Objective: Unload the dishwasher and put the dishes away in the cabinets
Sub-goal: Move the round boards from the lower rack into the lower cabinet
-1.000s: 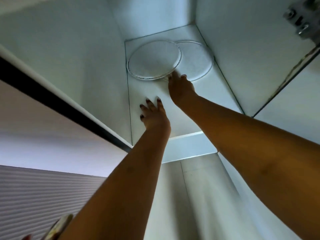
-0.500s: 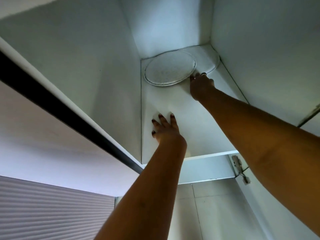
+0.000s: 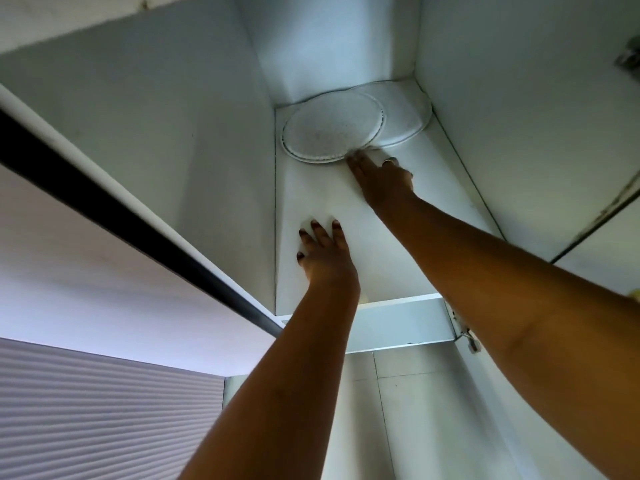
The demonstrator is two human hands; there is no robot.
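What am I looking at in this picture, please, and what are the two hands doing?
There is no machine here. A person wears a camera on the head, so the single picture looks along both bare arms into an open cabinet.

Two plates lie at the back of its shelf. The upper plate partly overlaps the lower plate.

The left hand lies flat on the shelf near the front edge and holds nothing. The right hand reaches further in, and its straight fingers touch the near rim of the upper plate, probably to nudge it into place. Neither hand grips anything.
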